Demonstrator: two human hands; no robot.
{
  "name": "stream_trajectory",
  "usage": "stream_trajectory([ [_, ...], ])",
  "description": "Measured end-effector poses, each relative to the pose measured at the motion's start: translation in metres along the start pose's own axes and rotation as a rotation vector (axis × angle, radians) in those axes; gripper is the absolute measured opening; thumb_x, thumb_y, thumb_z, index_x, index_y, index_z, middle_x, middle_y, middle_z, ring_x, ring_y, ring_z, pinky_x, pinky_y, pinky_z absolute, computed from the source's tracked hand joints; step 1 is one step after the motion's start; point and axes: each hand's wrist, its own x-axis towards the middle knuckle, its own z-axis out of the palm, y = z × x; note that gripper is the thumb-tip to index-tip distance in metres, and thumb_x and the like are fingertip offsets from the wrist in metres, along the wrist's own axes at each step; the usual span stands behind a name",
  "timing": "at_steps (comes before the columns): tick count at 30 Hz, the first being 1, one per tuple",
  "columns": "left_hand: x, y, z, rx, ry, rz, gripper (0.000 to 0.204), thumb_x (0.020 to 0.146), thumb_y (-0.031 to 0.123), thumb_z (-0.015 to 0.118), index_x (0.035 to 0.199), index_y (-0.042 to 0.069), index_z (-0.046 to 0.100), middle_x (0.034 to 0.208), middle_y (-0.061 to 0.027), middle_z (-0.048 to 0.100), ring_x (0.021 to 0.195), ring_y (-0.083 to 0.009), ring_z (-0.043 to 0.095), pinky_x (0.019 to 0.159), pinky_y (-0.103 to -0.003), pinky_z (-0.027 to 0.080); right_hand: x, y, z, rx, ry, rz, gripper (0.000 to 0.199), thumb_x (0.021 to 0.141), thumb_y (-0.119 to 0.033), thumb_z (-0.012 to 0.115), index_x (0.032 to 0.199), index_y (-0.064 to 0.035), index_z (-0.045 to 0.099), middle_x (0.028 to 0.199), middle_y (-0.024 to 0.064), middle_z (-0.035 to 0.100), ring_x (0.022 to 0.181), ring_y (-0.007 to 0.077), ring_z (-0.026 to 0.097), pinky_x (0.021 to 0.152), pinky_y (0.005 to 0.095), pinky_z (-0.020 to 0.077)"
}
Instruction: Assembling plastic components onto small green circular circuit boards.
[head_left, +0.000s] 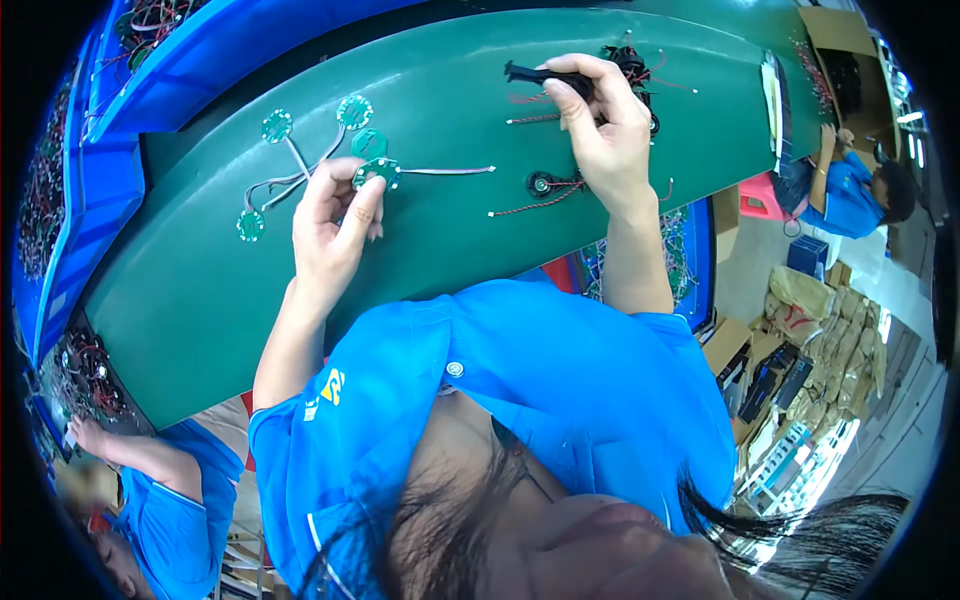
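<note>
Over the left half of the green table, my left hand (335, 215) pinches a small green circuit board (380, 176) between thumb and fingers. A pale cable (448, 170) runs from that board to the right. Another green board (370, 143) shows just beyond the fingertips. Farther right, my right hand (610, 130) is closed on a black part with a forked end (528, 73); its kind cannot be made out. Near that hand lies a round black speaker-like part (540, 184) with a twisted red-and-black wire (535, 205). Black wired parts (630, 62) are heaped behind it.
Round green boards (277, 126) with grey cables lie on the table (200, 310) at left. Blue bins (160, 85) line the left edge. A blue tray of boards (690, 260) sits by my right arm. Co-workers (850, 195) work at right and lower left.
</note>
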Motion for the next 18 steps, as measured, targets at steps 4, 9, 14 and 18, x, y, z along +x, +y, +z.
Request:
stream_trajectory([
  [4, -0.007, 0.004, -0.006, -0.109, -0.025, -0.009, 0.013, 0.091, 0.003, 0.051, 0.103, 0.003, 0.048, 0.065, -0.0023, 0.048, 0.049, -0.0066, 0.042, 0.044, -0.017, 0.033, 0.004, -0.011, 0.016, 0.115, 0.010, -0.003, 0.021, 0.083, -0.006, 0.064, 0.102, -0.0022, 0.058, 0.078, 0.0018, 0.056, 0.058, 0.0071, 0.045, 0.051, 0.0187, 0.0362],
  [9, -0.008, 0.008, -0.015, -0.583, -0.106, -0.079, 0.013, 0.095, 0.007, 0.044, 0.108, 0.004, 0.047, 0.058, -0.0007, 0.043, 0.044, -0.0056, 0.034, 0.037, -0.017, 0.025, 0.010, -0.016, 0.036, 0.347, -0.023, 0.074, 0.024, 0.085, -0.003, 0.062, 0.107, -0.0005, 0.054, 0.087, 0.0034, 0.058, 0.059, 0.0057, 0.048, 0.052, 0.0157, 0.0385],
  [14, -0.003, 0.012, -0.020, -0.834, -0.168, -0.079, 0.013, 0.096, 0.010, 0.043, 0.108, 0.006, 0.046, 0.057, -0.0006, 0.041, 0.041, -0.0048, 0.030, 0.036, -0.017, 0.021, 0.019, -0.021, 0.046, 0.323, -0.008, -0.043, 0.025, 0.083, -0.002, 0.064, 0.106, -0.0004, 0.053, 0.092, 0.0058, 0.060, 0.062, 0.0066, 0.052, 0.055, 0.0164, 0.0419],
  [18, -0.002, 0.007, -0.017, -0.859, -0.103, -0.222, 0.013, 0.097, 0.013, 0.042, 0.107, 0.008, 0.047, 0.054, 0.0004, 0.039, 0.041, -0.0042, 0.029, 0.036, -0.016, 0.021, 0.025, -0.030, 0.055, 0.351, -0.041, -0.125, 0.022, 0.082, -0.004, 0.066, 0.101, -0.0007, 0.055, 0.085, 0.0043, 0.059, 0.064, 0.0067, 0.052, 0.057, 0.0164, 0.0426],
])
